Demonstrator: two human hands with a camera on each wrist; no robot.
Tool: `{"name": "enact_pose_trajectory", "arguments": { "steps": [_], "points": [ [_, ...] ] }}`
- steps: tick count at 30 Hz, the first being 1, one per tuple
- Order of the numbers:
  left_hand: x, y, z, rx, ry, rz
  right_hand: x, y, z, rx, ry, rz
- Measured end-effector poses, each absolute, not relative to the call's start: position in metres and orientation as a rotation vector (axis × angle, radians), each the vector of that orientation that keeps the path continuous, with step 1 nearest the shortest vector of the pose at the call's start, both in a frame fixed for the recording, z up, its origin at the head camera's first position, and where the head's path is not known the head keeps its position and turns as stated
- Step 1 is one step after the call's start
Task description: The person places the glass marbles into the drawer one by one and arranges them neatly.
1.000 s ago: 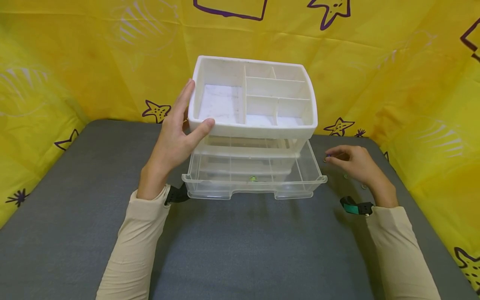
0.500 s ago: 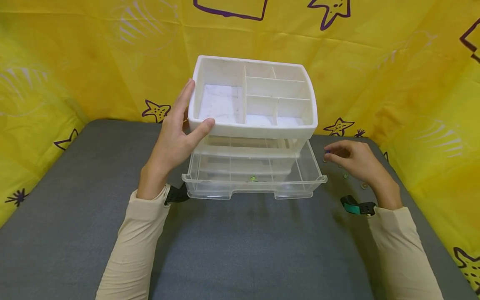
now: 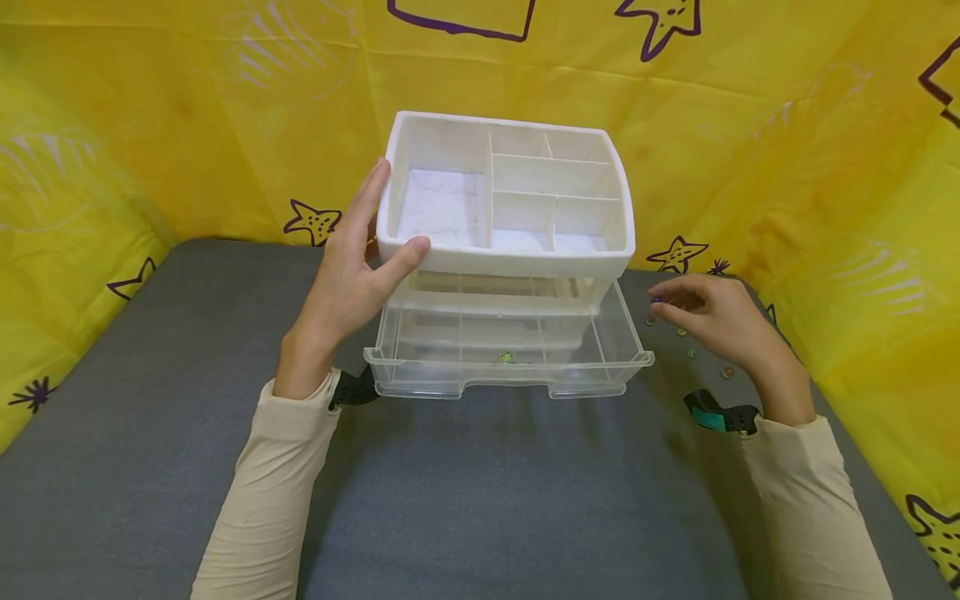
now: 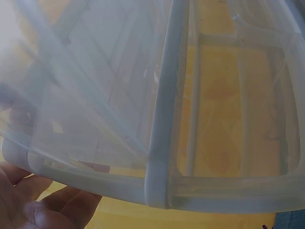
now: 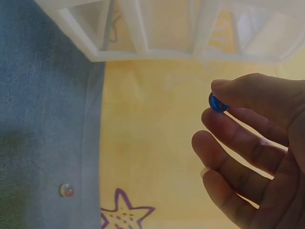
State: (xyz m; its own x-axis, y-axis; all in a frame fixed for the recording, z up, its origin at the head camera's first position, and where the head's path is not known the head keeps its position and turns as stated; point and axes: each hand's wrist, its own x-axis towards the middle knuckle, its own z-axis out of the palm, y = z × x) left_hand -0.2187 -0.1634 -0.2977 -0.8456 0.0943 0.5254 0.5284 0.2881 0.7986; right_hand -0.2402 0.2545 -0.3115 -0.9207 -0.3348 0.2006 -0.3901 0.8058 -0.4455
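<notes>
Blue piece point(image 5: 218, 104) is partly hidden in right grip point(image 3: 718, 319)

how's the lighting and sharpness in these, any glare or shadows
Head view: mostly clear, with the right sleeve casting a soft shadow on the table; left wrist view: whitish haze washes out the clear plastic at upper left, and the left hand is dim; right wrist view: the right hand is darker than the bright cloth behind, and the pale bead looks soft.
</notes>
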Motion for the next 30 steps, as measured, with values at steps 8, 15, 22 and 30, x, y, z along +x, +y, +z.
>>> {"name": "enact_pose_trajectory", "arguments": {
  "steps": [8,15,22,30],
  "points": [
    [-0.219,-0.164,-0.298,-0.561,-2.186,-1.574,-0.236,0.251,-0.305,0.672,-2.798,0.719],
    [-0.218,-0.164,-0.298,-0.56,-2.187,-1.57,-0.227,0.247,-0.296,0.642,-2.762,0.686],
    [-0.218,-0.164,-0.298,-0.558,-2.195,-1.554,-0.221,0.245,-0.288,0.704,-2.68,0.673],
    [-0.218,-0.164,-0.298,-0.558,-2.191,-1.559,-0.219,0.241,-0.283,0.796,-2.602,0.636]
  ]
}}
